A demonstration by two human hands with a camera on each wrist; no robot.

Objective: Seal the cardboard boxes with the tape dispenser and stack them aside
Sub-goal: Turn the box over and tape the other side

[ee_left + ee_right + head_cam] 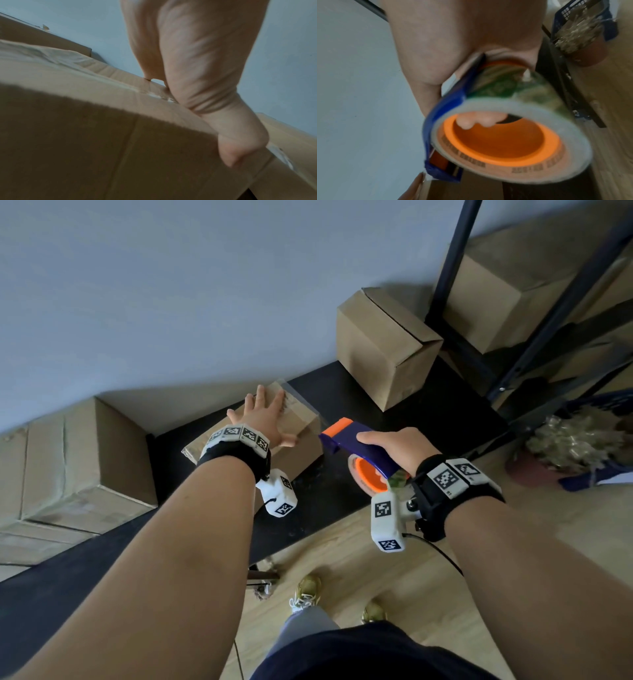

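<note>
A small cardboard box [303,458] lies on the black table [329,508]. My left hand [265,414] presses flat on its top, fingers spread and straight. The left wrist view shows the palm of the left hand [197,67] on the box [85,135], thumb at its edge. My right hand [394,446] grips the blue and orange tape dispenser [352,440] just right of the box. A strip of clear tape [305,402] runs from the box top to the dispenser's orange end. In the right wrist view, fingertips [476,120] curl inside the orange core of the tape roll [513,152].
A taller closed box [383,347] stands at the back right of the table. A big box [85,460] sits at the left. A black metal rack [555,313] holding boxes stands at the right, with a blue basket [582,440] below it. Wooden floor lies below.
</note>
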